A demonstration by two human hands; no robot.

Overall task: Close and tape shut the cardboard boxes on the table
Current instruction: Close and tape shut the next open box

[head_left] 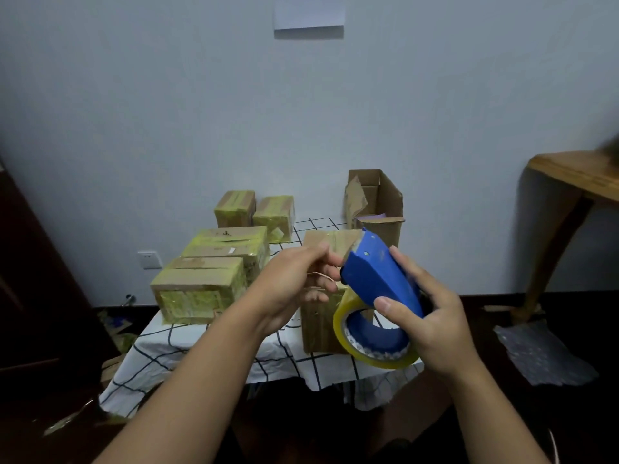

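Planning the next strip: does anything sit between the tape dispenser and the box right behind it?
Nothing visible. The right hand holds the blue tape dispenser above the closed box; only the left hand, pinching at its front end, is there.

Dim, cool, flat indoor light with a bluish cast; its source lies outside the view, perhaps overhead. Soft shadows fall under the paper (308, 20) at 12 o'clock and beside the wooden table (576, 177) at 3 o'clock. Wide-angle bending bows the edges. The 3 o'clock corner smears with motion blur; floor areas sink into near-black.
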